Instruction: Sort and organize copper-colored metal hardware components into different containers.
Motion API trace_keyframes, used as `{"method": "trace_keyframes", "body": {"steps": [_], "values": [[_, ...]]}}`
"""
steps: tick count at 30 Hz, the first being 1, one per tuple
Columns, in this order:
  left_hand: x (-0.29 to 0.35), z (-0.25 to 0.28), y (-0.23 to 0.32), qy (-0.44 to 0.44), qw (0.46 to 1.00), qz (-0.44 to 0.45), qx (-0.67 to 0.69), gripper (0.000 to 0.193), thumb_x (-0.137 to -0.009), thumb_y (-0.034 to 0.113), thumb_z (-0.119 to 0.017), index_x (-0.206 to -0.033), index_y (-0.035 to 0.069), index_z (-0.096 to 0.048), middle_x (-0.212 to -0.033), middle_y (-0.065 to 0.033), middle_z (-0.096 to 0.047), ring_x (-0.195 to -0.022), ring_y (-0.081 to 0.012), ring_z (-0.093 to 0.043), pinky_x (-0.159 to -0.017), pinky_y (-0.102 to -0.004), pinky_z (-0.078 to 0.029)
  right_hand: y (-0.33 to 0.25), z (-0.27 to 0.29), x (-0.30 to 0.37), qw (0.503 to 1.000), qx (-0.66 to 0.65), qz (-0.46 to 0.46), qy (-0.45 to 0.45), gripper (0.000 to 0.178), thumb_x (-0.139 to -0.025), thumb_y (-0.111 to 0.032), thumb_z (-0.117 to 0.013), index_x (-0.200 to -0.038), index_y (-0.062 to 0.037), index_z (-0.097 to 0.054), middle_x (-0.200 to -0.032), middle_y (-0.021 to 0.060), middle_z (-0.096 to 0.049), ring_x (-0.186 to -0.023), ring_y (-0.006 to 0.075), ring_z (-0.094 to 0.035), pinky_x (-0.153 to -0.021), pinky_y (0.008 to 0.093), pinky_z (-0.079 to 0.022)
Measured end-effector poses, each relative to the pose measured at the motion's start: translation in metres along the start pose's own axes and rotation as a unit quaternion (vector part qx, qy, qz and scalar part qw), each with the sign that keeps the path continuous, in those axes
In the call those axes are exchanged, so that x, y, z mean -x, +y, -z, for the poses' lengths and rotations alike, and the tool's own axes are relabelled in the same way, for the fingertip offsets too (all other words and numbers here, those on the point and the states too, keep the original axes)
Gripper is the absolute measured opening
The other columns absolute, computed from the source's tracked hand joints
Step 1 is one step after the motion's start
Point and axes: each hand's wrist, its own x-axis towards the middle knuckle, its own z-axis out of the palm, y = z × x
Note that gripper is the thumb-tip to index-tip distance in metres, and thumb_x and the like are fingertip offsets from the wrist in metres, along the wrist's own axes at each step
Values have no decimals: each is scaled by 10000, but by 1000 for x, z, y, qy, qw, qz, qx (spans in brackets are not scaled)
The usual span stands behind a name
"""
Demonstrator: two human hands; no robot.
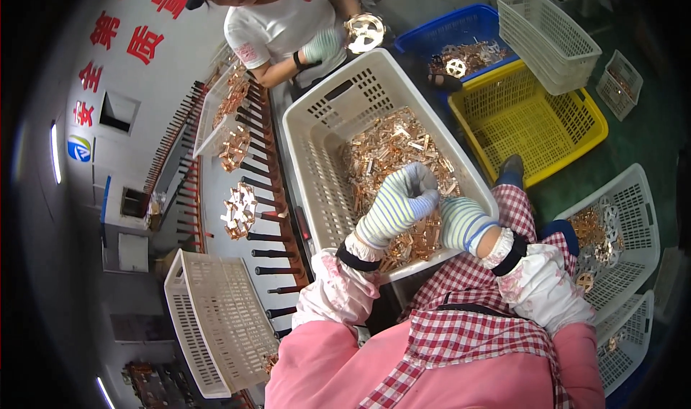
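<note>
My left hand (397,206), in a striped glove, is over the big white plastic crate (320,186) with its fingers curled inward in a pinch. Close to its right is my right hand (462,225), gloved the same way, above the crate's near right corner with its fingers bent in. Whatever either set of fingertips grips is too small or hidden to make out. Below both hands lies a heap of small copper-coloured metal pieces (389,146), filling much of the crate's bottom.
Across the crate a co-worker in gloves holds a round metal part (366,33). To the right stand a yellow crate (601,132), a blue crate (410,38) and stacked white crates (547,34). Leftward runs a row of black-handled rods (273,253), with copper clusters (240,211) beside it.
</note>
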Motion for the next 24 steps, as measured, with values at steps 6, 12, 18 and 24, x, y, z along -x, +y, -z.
{"method": "trace_keyframes", "body": {"steps": [6, 12, 18, 24], "values": [[1, -3, 8, -18, 997, 58, 43, 110, -763, 32, -620, -827, 34, -530, -701, -8, -572, -637, -65, -536, -567, -201, -447, 3, -9, -3, 989, -59, -138, -11, 311, -666, -249, -641, -850, 1, -618, -862, 188, -619, -842, 316, -590, -762, 369, -466], [4, -11, 12, 17, 997, 79, -19, 242, -755, 39, -635, -948, 34, -489, -741, 18, -532, -657, -50, -497, -619, -184, -424, 2, -5, 2, 990, -45, -130, 39, 223, -676, -201, -608, -783, -7, -633, -779, 175, -624, -763, 314, -600, -711, 367, -477], [9, -8, 7, -15, 999, 19, -28, 162, -634, -48, -556, -762, 47, -525, -678, 21, -498, -562, -59, -444, -530, -198, -391, -3, 3, -2, 997, 13, -66, -24, 226, -730, -181, -556, -862, -11, -626, -772, 177, -635, -750, 304, -624, -706, 378, -494], [13, 8, 9, -26, 980, 27, 194, 114, -619, 14, -532, -660, 77, -446, -584, -21, -450, -481, -108, -394, -468, -217, -335, 15, -10, -2, 998, -35, -21, -42, 338, -745, -239, -593, -1009, -28, -587, -941, 159, -622, -828, 283, -602, -724, 338, -492]]}}
